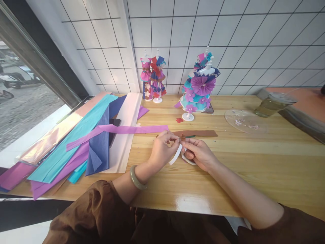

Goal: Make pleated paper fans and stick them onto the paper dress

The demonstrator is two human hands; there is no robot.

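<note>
My left hand [164, 145] pinches at the base of a small pleated piece of brown crepe paper [182, 137]. Fingertip to fingertip with it, my right hand [200, 153] is closed at the same spot. From between them a strip of white tape [175, 155] hangs down, and part of a white tape roll [189, 160] shows beneath my right fingers. Behind the hands lies a flat brown crepe strip [207, 133], with a thin dark green object [191, 136] by it. A long purple crepe strip [142, 129] stretches leftward from near my left hand.
Crepe paper sheets [76, 132] pile up at left, with a dark phone [114, 130] among them. Decorated miniature dress stands [188, 117] are at the back. A red paper flower [179, 120] lies nearby. At right are a clear plate [232, 125] and a tilted-looking cup [273, 105].
</note>
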